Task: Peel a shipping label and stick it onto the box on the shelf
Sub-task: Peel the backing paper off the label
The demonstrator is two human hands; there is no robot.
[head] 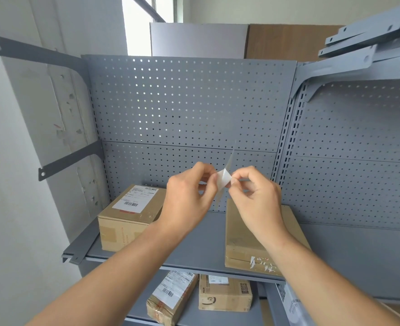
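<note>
Both hands are raised in front of the grey pegboard back panel (189, 102) of a metal shelving unit, above the upper shelf (201, 236). The left hand (189, 194) has its thumb and forefinger pinched closed on one side of a small white shipping label (224, 178); its other fingers are curled in. The right hand (257, 196) pinches the opposite side between thumb and forefinger, the remaining fingers loosely bent below. Between the two hands the white piece is folded back at a corner, and a thin, translucent sheet (230, 161) rises edge-on from it towards the panel; whether that sheet is the backing or the label itself cannot be told from this angle.

On the shelf directly under the right hand lies a flat brown cardboard box (243, 241), its top bare, with torn white label scraps on its front edge. Well to the left on the same shelf sits a taller box (123, 222) carrying a printed label with barcodes on its top. On the lower shelf (192, 314) two more boxes stand side by side, a labelled parcel (170, 300) at the left and a carton (225, 295) with a QR code beside it.
</note>
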